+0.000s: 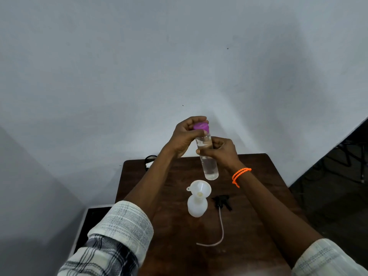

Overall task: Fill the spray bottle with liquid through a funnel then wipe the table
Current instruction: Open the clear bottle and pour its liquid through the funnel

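- The right hand (220, 151) gripped a clear bottle (209, 162) of liquid, held up above the brown surface (256, 198).
- The left hand (186, 136) pinched the bottle's purple cap (201, 126).
- A white funnel (200, 188) sat in the neck of the white spray bottle (197, 207).
- Just beside it lay the black sprayer head (222, 202) with its tube (220, 230).
- An orange band (240, 175) circled the right wrist.
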Available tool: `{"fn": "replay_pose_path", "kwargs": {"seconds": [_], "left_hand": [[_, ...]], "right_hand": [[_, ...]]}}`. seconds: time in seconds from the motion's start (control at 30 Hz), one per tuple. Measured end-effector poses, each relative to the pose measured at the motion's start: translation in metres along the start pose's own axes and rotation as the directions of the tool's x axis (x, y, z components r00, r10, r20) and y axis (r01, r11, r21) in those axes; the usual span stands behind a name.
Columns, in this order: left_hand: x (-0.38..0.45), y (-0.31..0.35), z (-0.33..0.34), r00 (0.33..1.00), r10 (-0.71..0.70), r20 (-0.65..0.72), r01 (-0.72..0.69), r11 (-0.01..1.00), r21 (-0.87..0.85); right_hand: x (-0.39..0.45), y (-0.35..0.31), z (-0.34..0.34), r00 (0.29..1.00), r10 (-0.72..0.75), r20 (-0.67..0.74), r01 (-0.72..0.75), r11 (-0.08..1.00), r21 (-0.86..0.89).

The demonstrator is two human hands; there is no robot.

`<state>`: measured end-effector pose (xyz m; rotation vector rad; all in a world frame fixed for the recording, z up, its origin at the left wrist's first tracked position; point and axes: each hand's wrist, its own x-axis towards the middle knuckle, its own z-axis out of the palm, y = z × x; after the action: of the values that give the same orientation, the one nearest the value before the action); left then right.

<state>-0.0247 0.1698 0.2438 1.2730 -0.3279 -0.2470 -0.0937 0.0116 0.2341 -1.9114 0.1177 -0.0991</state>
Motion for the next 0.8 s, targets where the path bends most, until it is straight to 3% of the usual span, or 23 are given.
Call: {"fn": "replay_pose_path", "kwargs": {"seconds": [0.1, 0.17, 0.3, 0.43, 0.53, 0.67, 0.8], "left_hand": [[0.000, -0.001, 0.000, 0.993, 0.010, -0.117, 0.006, 0.991, 0.134], [0.002, -0.001, 0.000, 0.996, -0.016, -0.083, 0.029, 0.987, 0.158], [0.004, -0.001, 0.000, 0.995, -0.093, 0.021, 0.093, 0.995, 0.021], [0.004, -0.003, 0.007, 0.988, -0.030, -0.153, 0.050, 0.991, 0.128], [0.006, -0.005, 0.014, 0.981, 0.023, -0.194, 0.013, 0.983, 0.182], [0.007, -0.005, 0.015, 0.995, 0.017, -0.098, -0.002, 0.990, 0.143], [0.008, -0.004, 0.007, 0.999, -0.028, 0.042, 0.029, 0.999, -0.027]], "right_hand": [[0.001, 0.000, -0.001, 1.000, -0.021, 0.010, 0.021, 0.998, -0.053], [0.001, 0.001, -0.001, 1.000, -0.017, 0.012, 0.017, 0.999, -0.049], [0.004, 0.006, -0.002, 1.000, 0.021, -0.010, -0.021, 1.000, 0.003], [0.004, 0.006, -0.005, 0.999, 0.034, -0.025, -0.033, 0.999, 0.012], [0.003, 0.004, -0.003, 1.000, 0.010, -0.020, -0.010, 1.000, -0.016], [0.002, 0.005, -0.002, 0.999, -0.018, -0.027, 0.017, 0.999, -0.031], [0.003, 0.006, -0.004, 0.999, -0.023, -0.023, 0.023, 0.999, -0.025]]}}
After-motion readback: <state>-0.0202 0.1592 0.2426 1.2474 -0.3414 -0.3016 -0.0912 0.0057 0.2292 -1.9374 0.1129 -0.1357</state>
